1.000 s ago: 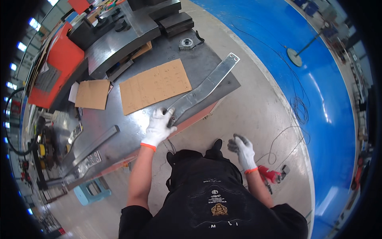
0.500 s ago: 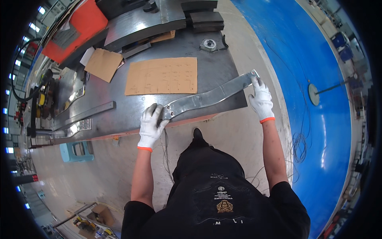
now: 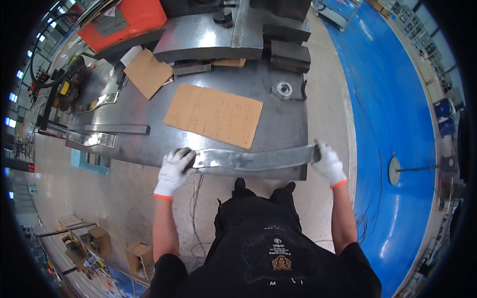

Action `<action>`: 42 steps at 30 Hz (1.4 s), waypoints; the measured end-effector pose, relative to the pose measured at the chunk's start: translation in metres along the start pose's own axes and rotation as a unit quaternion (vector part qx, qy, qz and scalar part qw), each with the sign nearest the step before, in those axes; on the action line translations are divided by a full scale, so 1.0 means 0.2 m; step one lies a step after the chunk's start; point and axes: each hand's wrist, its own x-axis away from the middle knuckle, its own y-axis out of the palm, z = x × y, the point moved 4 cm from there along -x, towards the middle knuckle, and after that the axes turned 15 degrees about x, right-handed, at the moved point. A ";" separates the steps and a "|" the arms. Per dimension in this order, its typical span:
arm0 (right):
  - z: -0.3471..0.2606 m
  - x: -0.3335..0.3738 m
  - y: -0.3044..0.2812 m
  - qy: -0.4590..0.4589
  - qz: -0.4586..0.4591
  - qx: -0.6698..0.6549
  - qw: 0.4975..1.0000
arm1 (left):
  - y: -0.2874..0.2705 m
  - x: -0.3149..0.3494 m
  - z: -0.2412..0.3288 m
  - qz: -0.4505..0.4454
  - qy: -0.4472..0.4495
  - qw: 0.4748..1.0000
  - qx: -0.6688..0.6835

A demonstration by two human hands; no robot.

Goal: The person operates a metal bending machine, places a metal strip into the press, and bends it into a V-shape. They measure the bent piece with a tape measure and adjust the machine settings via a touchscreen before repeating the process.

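Metal strip (image 3: pixel 253 160) — left hand (image 3: pixel 175 168) and right hand (image 3: pixel 329 164) grasping its ends
Runs along tabletop's (image 3: pixel 285 121) near edge — cardboard sheet (image 3: pixel 214 116) behind, open floor (image 3: pixel 330 109) beyond right edge.

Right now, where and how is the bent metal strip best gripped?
Likely at both ends of the bent metal strip, the left grip coming from the left and the right grip from the right: it is long and narrow, running crosswise, so this should balance it.

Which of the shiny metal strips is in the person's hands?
The long strip: the left hand grips its left end, the right hand its right end. The front strip and far strip, either side of the grey bar, lie untouched, farther left.
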 end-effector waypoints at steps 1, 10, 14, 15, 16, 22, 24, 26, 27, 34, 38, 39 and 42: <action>-0.02 0.01 0.05 -0.009 -0.037 -0.012 0.999 | -0.03 0.02 -0.05 -0.008 -0.040 0.999 0.003; 0.12 0.04 0.07 -0.089 -0.151 -0.189 0.966 | 0.29 -0.36 0.46 0.125 -0.359 0.917 -0.117; 0.46 0.06 0.00 -0.118 -0.172 -0.206 0.956 | 0.52 -0.74 0.80 0.081 -0.437 0.891 -0.097; 0.57 0.07 0.00 -0.120 -0.171 -0.200 0.957 | 0.56 -0.80 0.78 0.087 -0.447 0.885 -0.093; 0.68 0.07 0.05 -0.124 -0.174 -0.198 0.957 | 0.58 -0.83 0.75 0.097 -0.458 0.877 -0.106; 1.19 -0.04 0.10 -0.058 -0.211 -0.230 0.948 | 0.49 -0.81 0.58 0.119 -0.516 0.837 -0.137; 1.30 -0.15 0.11 -0.019 -0.207 -0.272 0.939 | 0.47 -0.87 0.67 0.170 -0.479 0.838 -0.198; 1.38 -0.32 0.08 0.006 -0.201 -0.296 0.934 | 0.43 -1.02 0.79 0.263 -0.469 0.834 -0.124; 1.41 -0.40 0.07 0.017 -0.203 -0.306 0.930 | 0.42 -1.08 0.83 0.306 -0.466 0.825 -0.089; 1.46 -1.24 -0.02 0.007 -0.142 -0.401 0.905 | 0.06 -1.98 0.84 0.435 -0.345 0.825 -0.102; 1.46 -1.72 -0.19 0.027 -0.142 -0.388 0.910 | -0.27 -2.46 0.52 0.382 -0.473 0.791 -0.068; 1.48 -1.82 -0.21 0.026 -0.141 -0.402 0.904 | -0.32 -2.55 0.43 0.363 -0.501 0.783 -0.062; 1.51 -2.11 -0.23 0.027 -0.143 -0.435 0.889 | -0.38 -2.74 0.22 0.299 -0.519 0.796 -0.084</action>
